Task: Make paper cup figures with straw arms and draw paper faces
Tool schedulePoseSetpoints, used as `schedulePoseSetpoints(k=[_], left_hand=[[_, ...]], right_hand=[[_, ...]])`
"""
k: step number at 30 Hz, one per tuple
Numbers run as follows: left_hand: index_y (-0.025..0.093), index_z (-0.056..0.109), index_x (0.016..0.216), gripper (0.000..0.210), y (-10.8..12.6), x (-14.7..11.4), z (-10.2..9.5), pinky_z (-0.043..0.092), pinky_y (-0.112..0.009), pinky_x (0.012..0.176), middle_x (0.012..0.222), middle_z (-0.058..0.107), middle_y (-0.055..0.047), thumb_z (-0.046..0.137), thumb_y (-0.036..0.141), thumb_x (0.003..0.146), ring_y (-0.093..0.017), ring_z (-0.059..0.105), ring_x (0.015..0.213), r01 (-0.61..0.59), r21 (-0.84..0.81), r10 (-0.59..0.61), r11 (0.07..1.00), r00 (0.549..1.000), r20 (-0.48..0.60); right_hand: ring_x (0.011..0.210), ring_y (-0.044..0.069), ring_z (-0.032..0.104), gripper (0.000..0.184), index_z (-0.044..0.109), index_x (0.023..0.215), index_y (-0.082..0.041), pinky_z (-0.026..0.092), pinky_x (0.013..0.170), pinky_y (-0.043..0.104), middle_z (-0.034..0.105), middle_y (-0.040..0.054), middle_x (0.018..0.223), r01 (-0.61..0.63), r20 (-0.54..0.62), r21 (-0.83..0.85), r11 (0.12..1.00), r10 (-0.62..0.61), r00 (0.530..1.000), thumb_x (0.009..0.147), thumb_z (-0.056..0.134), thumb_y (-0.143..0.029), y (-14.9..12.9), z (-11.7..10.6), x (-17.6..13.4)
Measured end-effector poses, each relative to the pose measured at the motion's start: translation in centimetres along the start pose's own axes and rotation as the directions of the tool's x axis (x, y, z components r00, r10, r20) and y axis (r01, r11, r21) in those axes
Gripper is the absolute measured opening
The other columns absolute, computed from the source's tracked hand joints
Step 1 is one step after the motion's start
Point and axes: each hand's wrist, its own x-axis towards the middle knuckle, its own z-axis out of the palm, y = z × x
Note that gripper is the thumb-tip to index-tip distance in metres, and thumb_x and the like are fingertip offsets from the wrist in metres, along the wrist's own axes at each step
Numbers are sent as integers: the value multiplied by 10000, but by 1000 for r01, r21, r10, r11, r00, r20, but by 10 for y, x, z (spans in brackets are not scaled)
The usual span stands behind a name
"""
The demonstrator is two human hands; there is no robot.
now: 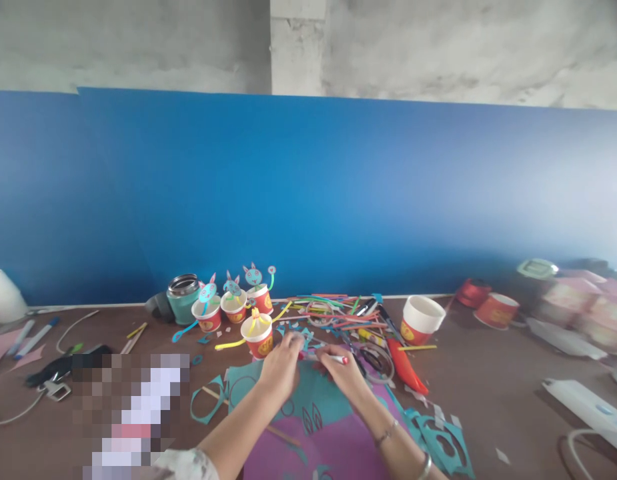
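Head view: both hands meet over the teal paper (268, 387) on the brown table (488, 400), and the places below are given from that sheet. The right hand (345, 373) sits at the sheet's upper right edge with its fingers curled shut around a red-tipped marker (333, 359); the pen lies nearly level across the fingertips, its red end pointing away to the right and its barrel running left toward the other hand. The left hand (281, 367) rests at the top of the sheet, fingers bent down and pinched on something small at the pen's left end; what it grips is too blurred to tell. Purple paper (328, 447) lies just below the teal, under the right wrist. Just above the sheet's top left stands a red cup (257, 337) with yellow strips, and further back three more decorated cups (233, 307) with blue paper faces. A heap of coloured strips (333, 310) spreads above and to the right, beside a white cup (421, 320). Teal cut-outs (443, 443) lie to the lower right.
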Motion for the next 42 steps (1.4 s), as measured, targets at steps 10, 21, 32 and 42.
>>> schedulePoseSetpoints(k=[10, 21, 32, 42], left_hand=[[184, 386, 1343, 608, 3, -11, 4, 409, -419, 999, 1412, 401, -133, 423, 34, 756, -269, 454, 1240, -12, 53, 15, 999, 998, -63], [253, 642, 1101, 293, -12, -55, 14, 421, -412, 1020, 1237, 623, -53, 536, 194, 834, -214, 535, 1183, -187, -234, 201, 954, 979, 41], [238, 632, 1134, 299, -12, -53, 13, 405, -405, 1038, 1258, 609, -59, 519, 207, 859, -207, 517, 1203, -189, -240, 203, 952, 978, 37], [244, 637, 1124, 289, -15, -52, 18, 411, -401, 1033, 1252, 613, -56, 534, 204, 857, -208, 524, 1195, -213, -233, 222, 949, 975, 11]], right_hand=[[548, 131, 556, 200, 615, 635, -172, 358, 466, 204, 634, 2, 569, 1, 78, -65, 998, 4, 997, 699, 576, -358, -17, -16, -19], [442, 109, 453, 258, 432, 552, -208, 328, 465, 226, 534, -38, 449, 128, 161, -161, 979, -102, 982, 750, 547, -327, 17, -25, -49], [445, 112, 451, 256, 389, 566, -226, 315, 451, 229, 554, -31, 463, 144, 149, -241, 960, -110, 983, 758, 540, -302, 24, -22, -47], [409, 102, 458, 234, 355, 531, -227, 315, 429, 206, 497, -56, 411, 139, 148, -264, 954, -102, 984, 707, 505, -265, 26, -20, -48]])
